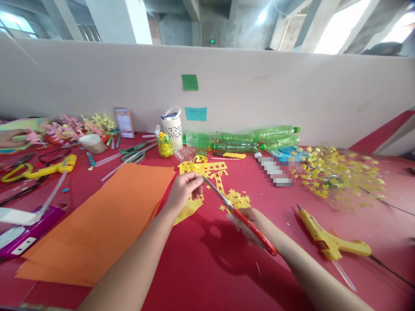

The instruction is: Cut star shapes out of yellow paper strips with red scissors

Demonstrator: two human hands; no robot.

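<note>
My right hand (248,221) is closed on a pair of red-handled scissors (256,233), which point up and to the left. The blades look nearly closed, and their tips reach the fingers of my left hand (185,190). Thumb and fingers of that hand are pinched together; whatever lies between them is too small or hidden to make out. Under and beyond the hands lie strips of yellow paper (219,166) marked with stars. A small heap of cut yellow paper stars (239,199) rests just beyond my right hand.
Orange paper sheets (106,220) lie at left, a yellow glue gun (333,242) at right. Several green plastic bottles (275,133) line the white partition (259,86). Yellow star sprays (333,172) stand at far right. Another person's hand (14,138) shows at far left.
</note>
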